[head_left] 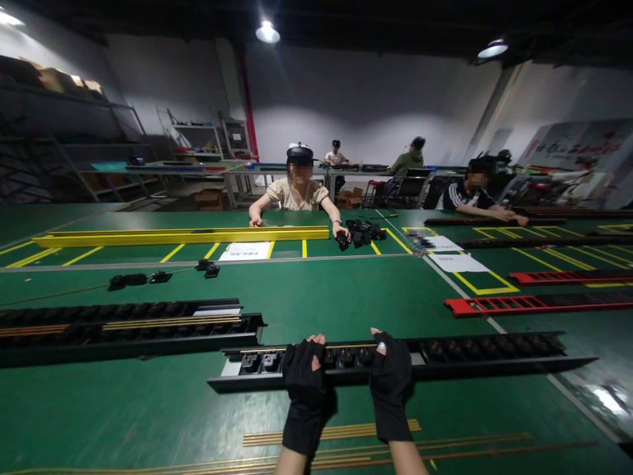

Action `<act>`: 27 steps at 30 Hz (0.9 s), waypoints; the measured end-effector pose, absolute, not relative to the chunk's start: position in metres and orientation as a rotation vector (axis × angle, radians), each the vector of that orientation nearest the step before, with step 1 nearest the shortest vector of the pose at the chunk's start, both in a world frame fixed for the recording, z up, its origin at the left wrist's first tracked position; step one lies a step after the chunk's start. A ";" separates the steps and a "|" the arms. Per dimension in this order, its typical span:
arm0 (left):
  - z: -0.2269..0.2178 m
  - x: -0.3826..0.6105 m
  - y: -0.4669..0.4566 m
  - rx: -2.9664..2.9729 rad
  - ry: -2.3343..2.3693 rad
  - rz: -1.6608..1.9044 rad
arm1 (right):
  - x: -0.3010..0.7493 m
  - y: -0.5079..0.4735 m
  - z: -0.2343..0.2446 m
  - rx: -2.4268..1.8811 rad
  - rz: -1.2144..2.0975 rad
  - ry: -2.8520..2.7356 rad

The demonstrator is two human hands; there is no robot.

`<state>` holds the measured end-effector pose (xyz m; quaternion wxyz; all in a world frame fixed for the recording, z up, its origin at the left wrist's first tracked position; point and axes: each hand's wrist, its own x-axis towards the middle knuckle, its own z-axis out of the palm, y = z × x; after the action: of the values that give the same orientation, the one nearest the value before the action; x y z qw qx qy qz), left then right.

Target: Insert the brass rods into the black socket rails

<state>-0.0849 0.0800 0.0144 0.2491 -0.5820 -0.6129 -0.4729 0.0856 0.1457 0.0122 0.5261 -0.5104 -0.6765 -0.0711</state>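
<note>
A long black channel rail lies crosswise on the green table before me. Square black modules sit in a row inside it. Along its far side runs a thin brass rod, passing at the fingertips of both hands. My left hand, in a black fingerless glove, is closed over the rail left of its middle. My right hand, gloved alike, is closed over it farther right, thumb on the inner side. The gloves hide the rail beneath them, and whether the fingers also pinch the rod is unclear.
Loose brass rods lie near me. Another filled black rail is at left, with black modules on a rod beyond. Red rails lie right. Across the table a person touches a yellow rail and black parts.
</note>
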 end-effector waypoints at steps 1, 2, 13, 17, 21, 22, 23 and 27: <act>0.014 -0.085 0.080 -1.588 -1.675 -1.286 | 0.085 0.146 0.013 -1.215 -0.154 -1.614; 0.014 -0.085 0.080 -1.589 -1.678 -1.283 | 0.085 0.146 0.012 -1.214 -0.147 -1.601; 0.014 -0.086 0.082 -1.568 -1.626 -1.278 | 0.081 0.151 0.008 -1.301 -0.377 -1.579; 0.017 -0.087 0.081 -1.566 -1.625 -1.260 | 0.067 0.145 0.010 -1.206 -0.513 -1.704; 0.017 -0.088 0.082 -1.579 -1.612 -1.249 | 0.059 0.142 0.005 -1.158 -0.506 -1.726; 0.018 -0.088 0.081 -1.579 -1.614 -1.251 | 0.058 0.142 0.005 -1.158 -0.502 -1.724; 0.018 -0.087 0.081 -1.575 -1.615 -1.255 | 0.058 0.141 0.005 -1.157 -0.502 -1.722; 0.018 -0.086 0.080 -1.570 -1.625 -1.250 | 0.054 0.137 0.009 -1.134 -0.509 -1.764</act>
<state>-0.0863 0.0800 0.0178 0.2761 -0.5844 -0.6047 -0.4654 0.0536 0.1366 0.0087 0.4724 -0.4632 -0.7204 -0.2080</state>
